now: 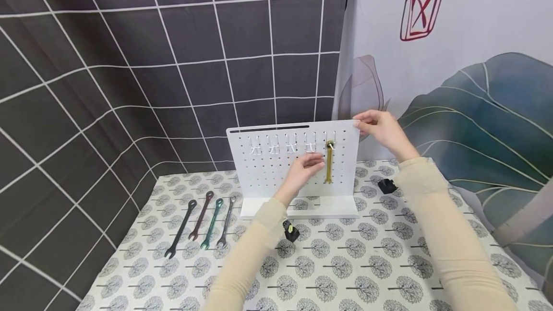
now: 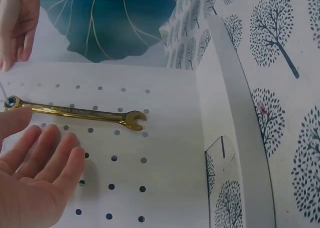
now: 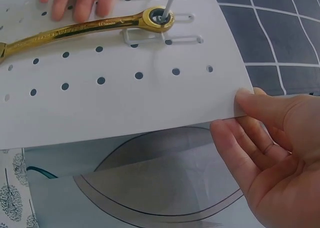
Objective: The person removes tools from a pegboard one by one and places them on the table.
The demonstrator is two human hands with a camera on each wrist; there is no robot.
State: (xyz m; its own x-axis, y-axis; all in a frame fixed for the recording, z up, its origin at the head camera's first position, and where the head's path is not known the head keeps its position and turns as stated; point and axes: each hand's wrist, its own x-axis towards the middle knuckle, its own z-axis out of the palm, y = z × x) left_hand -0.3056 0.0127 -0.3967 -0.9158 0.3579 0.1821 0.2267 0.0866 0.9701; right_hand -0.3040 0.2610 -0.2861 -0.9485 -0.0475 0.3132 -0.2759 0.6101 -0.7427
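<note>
A white pegboard (image 1: 268, 179) stands upright on the table. My right hand (image 1: 382, 131) pinches its upper right corner, thumb on the front face and fingers at the edge in the right wrist view. On the rightmost hook hangs a gold combination wrench (image 1: 329, 164), ring end up and open end down. My left hand (image 1: 300, 174) is just left of that wrench, in front of the board, fingers extended and holding nothing. In the left wrist view its thumb overlaps the wrench near the ring end. Several bare white hooks (image 1: 291, 145) line the board further left.
Left of the board lie a black wrench (image 1: 180, 229), a dark red wrench (image 1: 201, 216), a green wrench (image 1: 212, 224) and a silver wrench (image 1: 226, 221). A tree-print cloth (image 1: 328, 263) covers the table. A dark tiled-pattern curtain (image 1: 186, 85) hangs behind.
</note>
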